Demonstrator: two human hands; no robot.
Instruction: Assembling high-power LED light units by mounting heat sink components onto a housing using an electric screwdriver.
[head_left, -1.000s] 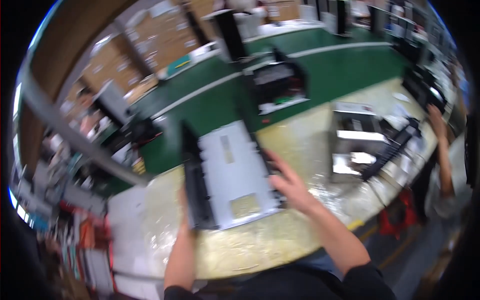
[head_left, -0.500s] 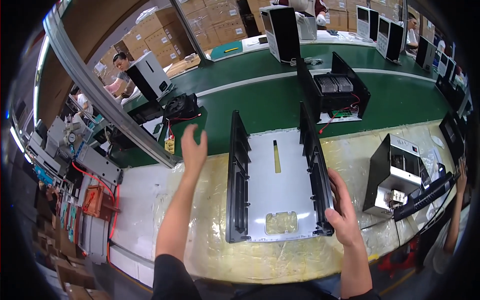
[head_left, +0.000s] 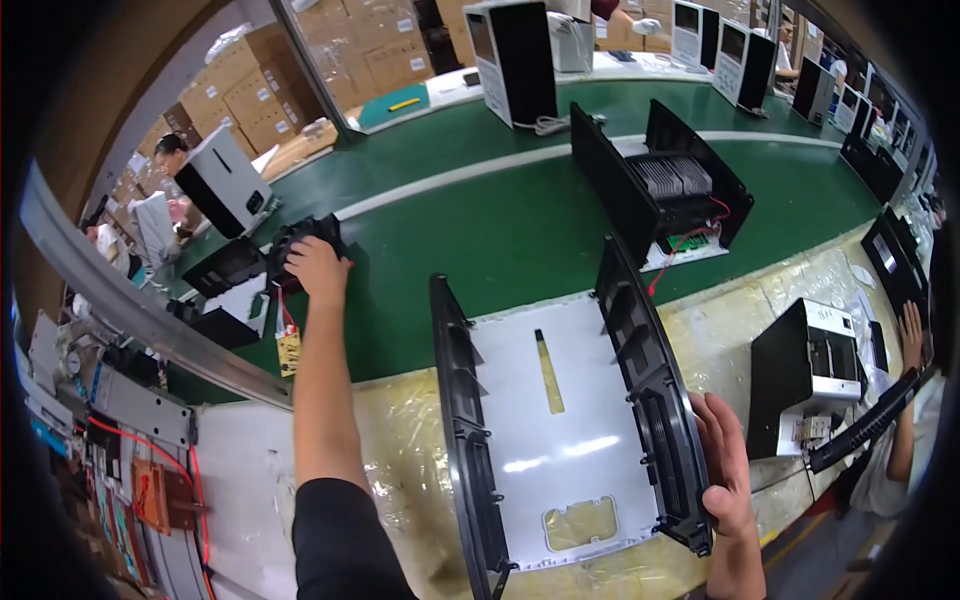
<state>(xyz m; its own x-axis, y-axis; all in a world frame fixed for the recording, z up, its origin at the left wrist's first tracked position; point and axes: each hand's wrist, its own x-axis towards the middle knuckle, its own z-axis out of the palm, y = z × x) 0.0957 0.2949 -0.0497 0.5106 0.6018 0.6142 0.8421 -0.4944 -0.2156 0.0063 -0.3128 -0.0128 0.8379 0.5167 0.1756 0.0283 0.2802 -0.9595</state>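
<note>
A U-shaped casing stands before me on the plastic-covered bench, with a white floor and two black side walls. My right hand holds its right wall from outside, fingers along the wall and thumb by the near end. Away to the left, my left hand is on a black fan unit on the green surface, fingers bent over its near side; the fingertips are partly lost against the black. Wires run from the fan unit to a small yellow board.
A second black-walled casing with a finned metal block stands on the green belt. A partly built unit sits right, near another person's hand. A metal post slants at left. Finished units line the far side.
My left hand has gone from the air onto the fan unit. My right hand stays at the casing's right wall. The view has shifted, and the casing looks closer and slightly turned.
</note>
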